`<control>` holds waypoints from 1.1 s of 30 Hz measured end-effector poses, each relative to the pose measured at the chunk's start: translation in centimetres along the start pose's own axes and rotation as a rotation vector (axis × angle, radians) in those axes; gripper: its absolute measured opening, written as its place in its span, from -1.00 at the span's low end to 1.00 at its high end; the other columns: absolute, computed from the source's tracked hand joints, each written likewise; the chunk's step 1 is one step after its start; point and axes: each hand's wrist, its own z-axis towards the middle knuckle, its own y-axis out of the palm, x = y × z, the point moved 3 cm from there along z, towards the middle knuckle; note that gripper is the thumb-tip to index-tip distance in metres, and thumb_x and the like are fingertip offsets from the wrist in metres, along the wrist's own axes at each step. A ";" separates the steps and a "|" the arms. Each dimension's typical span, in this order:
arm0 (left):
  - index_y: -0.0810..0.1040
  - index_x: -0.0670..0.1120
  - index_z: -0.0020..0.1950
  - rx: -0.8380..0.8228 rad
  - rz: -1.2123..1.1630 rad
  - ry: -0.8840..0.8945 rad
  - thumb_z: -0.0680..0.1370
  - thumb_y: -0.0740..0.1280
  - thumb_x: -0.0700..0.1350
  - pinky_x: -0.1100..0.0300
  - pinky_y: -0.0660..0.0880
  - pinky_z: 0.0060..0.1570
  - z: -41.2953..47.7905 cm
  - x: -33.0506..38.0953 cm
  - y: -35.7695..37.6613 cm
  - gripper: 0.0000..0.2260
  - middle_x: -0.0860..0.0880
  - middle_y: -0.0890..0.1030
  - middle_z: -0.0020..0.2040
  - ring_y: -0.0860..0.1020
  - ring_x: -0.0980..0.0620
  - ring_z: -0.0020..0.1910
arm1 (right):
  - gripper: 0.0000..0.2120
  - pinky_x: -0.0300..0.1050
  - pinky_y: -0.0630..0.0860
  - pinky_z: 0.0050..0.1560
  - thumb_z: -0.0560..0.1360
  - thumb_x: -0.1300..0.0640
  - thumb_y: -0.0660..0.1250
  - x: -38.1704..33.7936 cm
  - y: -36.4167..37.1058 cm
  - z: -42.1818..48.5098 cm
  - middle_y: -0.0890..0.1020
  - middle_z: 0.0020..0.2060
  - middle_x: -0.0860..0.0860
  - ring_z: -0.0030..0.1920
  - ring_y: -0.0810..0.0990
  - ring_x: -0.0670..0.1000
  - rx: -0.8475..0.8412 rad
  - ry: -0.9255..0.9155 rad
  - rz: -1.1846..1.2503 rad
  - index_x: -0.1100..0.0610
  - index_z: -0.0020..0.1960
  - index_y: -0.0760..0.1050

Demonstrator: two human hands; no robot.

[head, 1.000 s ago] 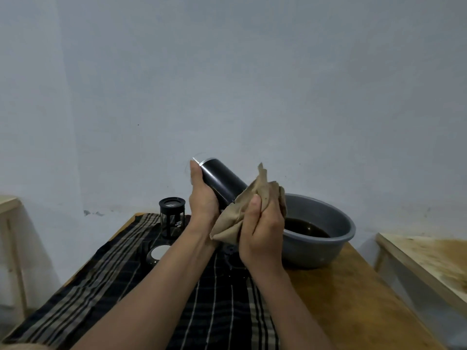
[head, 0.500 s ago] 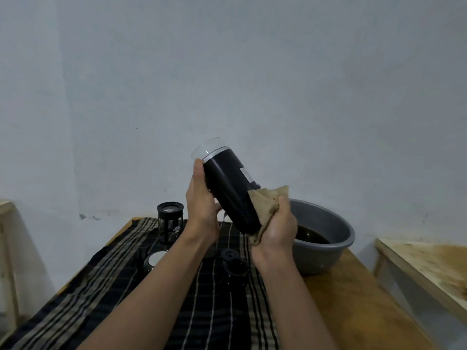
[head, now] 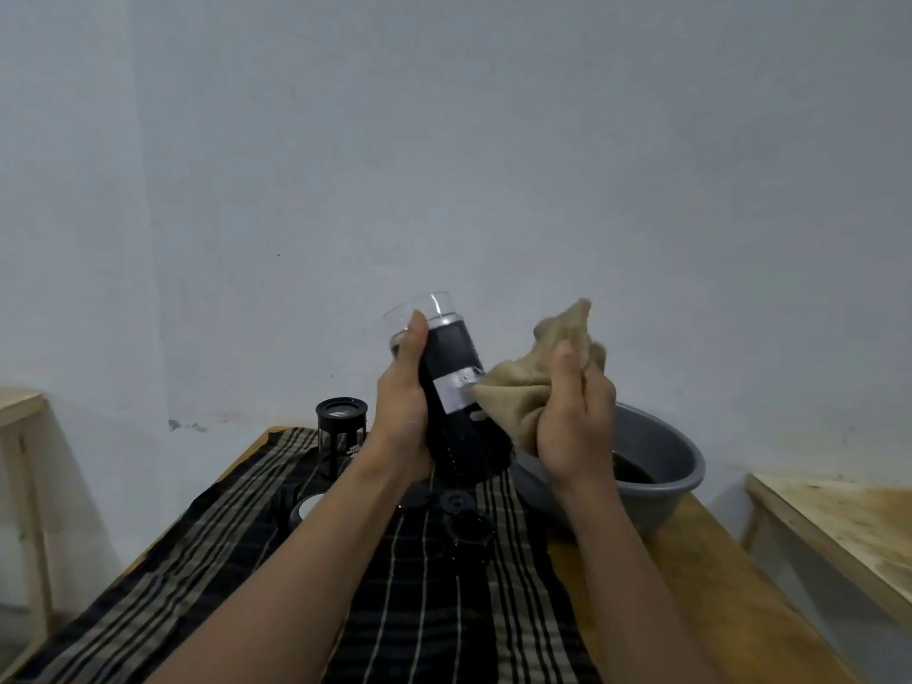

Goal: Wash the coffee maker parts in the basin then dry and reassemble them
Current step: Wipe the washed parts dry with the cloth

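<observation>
My left hand (head: 402,417) grips a black cylindrical coffee maker body (head: 456,397) with a clear rim and a silver label, held nearly upright above the table. My right hand (head: 575,422) clutches a tan cloth (head: 543,372) that touches the cylinder's right side. Behind my hands sits a grey basin (head: 676,461) with dark liquid in it. On the striped cloth stand a black mesh filter part (head: 341,427), a small round piece with a white centre (head: 306,508), and black lid parts (head: 461,515).
A black striped cloth (head: 237,560) covers the left of the wooden table (head: 701,585). A second wooden surface (head: 839,525) stands at the right, and a pale wooden stand (head: 19,412) at the left edge. A plain grey wall is close behind.
The cylinder has swung from strongly tilted to nearly upright. My right hand with the tan cloth has slid from the cylinder's lower end up to its right side, and the cloth now sticks upward.
</observation>
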 end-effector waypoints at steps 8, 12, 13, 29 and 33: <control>0.63 -0.21 0.01 -0.068 0.166 0.193 0.46 0.44 0.07 -0.15 0.51 -0.05 -1.8 -2.1 1.5 -0.64 -0.25 0.61 -0.09 0.57 -0.19 -0.09 | -0.43 0.13 0.43 0.40 0.65 -0.26 -0.06 -1.8 4.4 0.6 0.60 0.28 0.05 0.33 0.52 0.07 -0.152 -0.101 -0.378 0.08 0.34 0.50; 0.63 -0.22 0.13 -0.059 0.257 0.215 0.52 0.40 0.15 -0.08 0.61 0.00 -2.0 -0.7 2.1 -0.55 -0.19 0.71 -0.01 0.68 -0.14 -0.05 | -0.49 0.01 0.63 -0.02 0.70 -0.13 0.09 -1.6 2.6 2.4 0.73 -0.16 0.07 -0.08 0.70 0.09 -0.213 0.211 0.057 0.09 -0.16 0.67; 0.63 -0.22 0.19 -0.097 0.272 0.207 0.47 0.40 0.21 -0.08 0.62 0.03 -2.2 -0.5 2.2 -0.47 -0.23 0.71 0.05 0.69 -0.17 0.00 | -0.54 0.00 0.65 -0.10 0.68 -0.05 0.14 -1.3 2.3 2.9 0.73 -0.21 0.07 -0.11 0.70 0.10 -0.220 0.243 0.121 0.09 -0.19 0.68; 0.72 -0.13 0.14 -0.279 0.004 -0.193 0.48 0.24 0.40 0.10 0.58 -0.16 -2.6 -1.4 2.5 -0.36 -0.17 0.70 -0.03 0.66 -0.10 -0.18 | -0.62 -0.03 0.56 0.02 0.72 -0.10 0.04 0.4 0.6 0.1 0.61 -0.15 0.02 -0.09 0.60 -0.03 -0.293 0.102 -0.122 0.04 -0.03 0.54; 0.69 -0.16 0.22 -0.198 -0.021 -0.174 0.52 0.23 0.40 -0.08 0.50 0.25 -2.6 -1.5 2.0 -0.32 -0.25 0.66 0.21 0.65 -0.20 0.13 | -0.64 -0.18 0.52 0.02 0.72 -0.07 0.03 0.7 0.3 -1.3 0.63 -0.08 0.09 -0.05 0.60 -0.06 -0.362 0.046 -0.206 0.06 0.00 0.53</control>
